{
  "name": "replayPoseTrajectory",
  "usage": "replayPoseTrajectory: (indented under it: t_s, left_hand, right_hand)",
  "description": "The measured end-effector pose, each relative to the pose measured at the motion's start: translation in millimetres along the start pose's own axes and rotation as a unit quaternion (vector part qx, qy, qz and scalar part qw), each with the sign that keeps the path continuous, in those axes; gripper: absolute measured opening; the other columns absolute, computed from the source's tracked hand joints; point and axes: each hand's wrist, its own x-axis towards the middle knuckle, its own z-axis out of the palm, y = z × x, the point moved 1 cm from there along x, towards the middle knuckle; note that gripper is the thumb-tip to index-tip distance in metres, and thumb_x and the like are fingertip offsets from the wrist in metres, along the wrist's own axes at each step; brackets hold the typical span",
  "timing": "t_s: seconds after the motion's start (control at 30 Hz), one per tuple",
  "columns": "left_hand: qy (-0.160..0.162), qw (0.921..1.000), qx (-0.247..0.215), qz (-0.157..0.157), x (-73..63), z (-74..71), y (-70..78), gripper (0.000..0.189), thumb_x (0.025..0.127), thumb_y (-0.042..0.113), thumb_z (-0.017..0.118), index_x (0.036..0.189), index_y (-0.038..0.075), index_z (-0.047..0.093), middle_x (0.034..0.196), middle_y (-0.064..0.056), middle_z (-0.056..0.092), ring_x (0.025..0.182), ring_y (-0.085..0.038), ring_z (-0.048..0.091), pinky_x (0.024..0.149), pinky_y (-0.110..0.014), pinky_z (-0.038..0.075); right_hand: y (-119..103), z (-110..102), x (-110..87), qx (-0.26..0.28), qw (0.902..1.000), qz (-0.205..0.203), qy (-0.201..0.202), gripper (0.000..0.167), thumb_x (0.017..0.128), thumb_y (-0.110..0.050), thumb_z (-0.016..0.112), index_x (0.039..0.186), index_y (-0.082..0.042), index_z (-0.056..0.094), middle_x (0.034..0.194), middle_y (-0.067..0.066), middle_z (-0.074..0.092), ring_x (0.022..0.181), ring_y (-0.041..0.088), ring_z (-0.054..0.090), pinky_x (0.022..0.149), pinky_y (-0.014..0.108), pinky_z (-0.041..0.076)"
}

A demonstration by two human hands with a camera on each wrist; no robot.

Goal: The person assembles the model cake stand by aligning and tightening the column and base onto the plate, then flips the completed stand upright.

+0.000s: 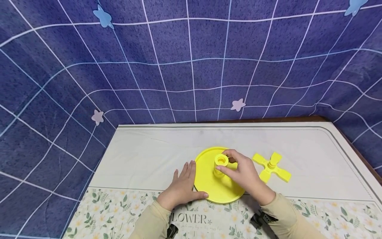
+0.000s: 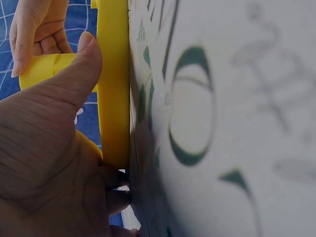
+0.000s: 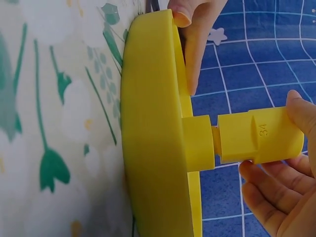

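A round yellow base with a raised rim (image 1: 206, 184) lies on the table. A yellow tube (image 1: 220, 170), marked 34 in the right wrist view, stands upright over the short post (image 3: 198, 143) on the base. A narrow neck shows between tube and post. My right hand (image 1: 243, 172) pinches the tube near its top, thumb on one side and fingertips on the other. My left hand (image 1: 182, 189) rests with fairly straight fingers along the base's left rim, its thumb on the near rim. Right of my right hand lies a yellow four-armed cross piece (image 1: 272, 165) with a central stub.
The table has a white cloth (image 1: 155, 149) with a floral printed front band (image 1: 119, 212). A blue grid-patterned curtain (image 1: 173, 76) with star shapes hangs behind and at both sides. A dark wooden edge (image 1: 286, 119) shows along the table's back.
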Motion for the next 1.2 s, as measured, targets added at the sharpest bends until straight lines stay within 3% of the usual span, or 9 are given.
replayPoseTrajectory:
  t_s: [0.3,0.63,0.83,1.2]
  left_hand:
    - [-0.001,1.0000,0.003,0.003,0.1,0.4,-0.8,0.119,0.081,0.069,0.062,0.155,-0.002,0.002,0.162,-0.018,0.002,0.148,-0.034,0.001,0.113,-0.063,0.004]
    - [-0.001,1.0000,0.004,0.001,1.1,0.5,-1.3,0.120,0.080,0.070,0.061,0.155,-0.001,0.001,0.162,-0.017,0.002,0.148,-0.033,0.001,0.113,-0.062,0.004]
    - [-0.001,1.0000,0.004,0.000,1.1,0.7,-1.7,0.120,0.080,0.071,0.062,0.155,-0.001,0.001,0.162,-0.017,0.001,0.148,-0.033,0.001,0.113,-0.062,0.005]
    - [-0.001,1.0000,0.003,-0.002,1.9,1.0,-1.3,0.120,0.080,0.071,0.062,0.155,-0.001,0.002,0.162,-0.017,0.002,0.148,-0.033,0.001,0.114,-0.062,0.004]
  right_hand:
    - [2,2,-1.2,-0.006,0.9998,0.004,0.017,0.046,0.074,-0.027,0.086,0.111,-0.011,0.065,0.102,0.006,0.071,0.084,0.024,0.069,0.074,0.043,0.056]
    - [1,1,-1.1,-0.008,1.0000,-0.004,0.005,0.049,0.077,-0.027,0.084,0.117,-0.010,0.062,0.111,0.008,0.068,0.090,0.024,0.067,0.077,0.044,0.055]
    - [4,-3,0.8,0.026,0.9988,-0.037,-0.022,0.045,0.087,-0.018,0.074,0.127,-0.005,0.058,0.122,0.008,0.064,0.101,0.023,0.064,0.085,0.045,0.052]
    - [11,-6,5.6,0.125,0.9858,-0.043,-0.103,0.046,0.095,-0.008,0.063,0.140,-0.006,0.051,0.136,0.010,0.057,0.122,0.025,0.055,0.096,0.042,0.048]
